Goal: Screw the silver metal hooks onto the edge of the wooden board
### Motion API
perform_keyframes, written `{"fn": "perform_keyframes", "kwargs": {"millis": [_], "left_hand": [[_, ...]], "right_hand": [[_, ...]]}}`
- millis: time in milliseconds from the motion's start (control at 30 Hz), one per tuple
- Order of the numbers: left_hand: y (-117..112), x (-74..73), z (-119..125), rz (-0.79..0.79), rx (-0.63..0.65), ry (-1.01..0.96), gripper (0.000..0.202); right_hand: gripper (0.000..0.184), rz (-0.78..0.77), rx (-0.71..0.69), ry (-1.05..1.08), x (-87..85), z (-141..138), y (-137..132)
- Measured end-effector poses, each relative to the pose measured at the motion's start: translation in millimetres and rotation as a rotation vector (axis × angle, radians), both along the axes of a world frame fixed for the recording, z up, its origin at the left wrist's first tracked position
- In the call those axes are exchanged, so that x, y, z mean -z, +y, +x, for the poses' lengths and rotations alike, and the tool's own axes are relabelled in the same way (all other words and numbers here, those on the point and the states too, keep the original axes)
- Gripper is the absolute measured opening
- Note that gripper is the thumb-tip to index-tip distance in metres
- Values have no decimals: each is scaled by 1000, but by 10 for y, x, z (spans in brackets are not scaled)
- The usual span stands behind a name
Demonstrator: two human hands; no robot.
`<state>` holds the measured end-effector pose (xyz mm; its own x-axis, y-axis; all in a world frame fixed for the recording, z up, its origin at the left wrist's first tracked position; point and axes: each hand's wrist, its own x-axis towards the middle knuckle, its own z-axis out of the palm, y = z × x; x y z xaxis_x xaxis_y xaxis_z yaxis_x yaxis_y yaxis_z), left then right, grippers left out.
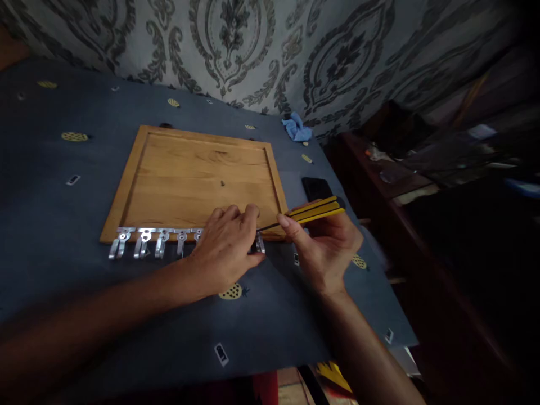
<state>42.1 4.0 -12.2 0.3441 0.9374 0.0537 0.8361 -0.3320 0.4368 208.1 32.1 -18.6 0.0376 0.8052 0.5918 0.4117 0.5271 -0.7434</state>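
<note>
A wooden board (185, 174) with a raised frame lies flat on the table. Along its near edge runs a metal hook rail (162, 232) with several silver hooks hanging over the side. My left hand (230, 242) is closed over the rail's right part, its thumb by the last hook and its fingertips on the board; it hides some of the hooks. In my right hand (327, 244) is a screwdriver (314, 211) with a yellow and black handle. Its shaft points left to the rail beside my left fingers, where the tip is hidden. A small screw (223, 183) rests on the board.
The table (139, 337) has a dark blue cover with a pineapple print. Beyond the board's right side lie a black phone (317, 188) and a crumpled blue cloth (297, 127). A patterned curtain (253, 50) hangs behind. Dark furniture (379, 169) stands to the right.
</note>
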Motion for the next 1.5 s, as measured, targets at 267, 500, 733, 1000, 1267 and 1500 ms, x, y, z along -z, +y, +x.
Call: {"fn": "perform_keyframes", "kwargs": {"millis": [267, 500, 733, 1000, 1267, 1500], "left_hand": [[2, -6, -1, -5, 12, -6, 49], [4, -7, -3, -11, 6, -4, 47], [-6, 11, -4, 18, -3, -15, 46], [1, 5, 4, 16, 4, -1, 45], [0, 5, -4, -2, 4, -26, 49], [1, -5, 2, -12, 0, -29, 47]], "right_hand": [[20, 73, 42, 101, -35, -34, -59], [20, -13, 11, 30, -18, -6, -50], [19, -18, 2, 15, -14, -20, -44], [18, -46, -84, 43, -10, -13, -37], [20, -323, -275, 242, -142, -7, -24], [18, -292, -200, 189, -130, -25, -52]]}}
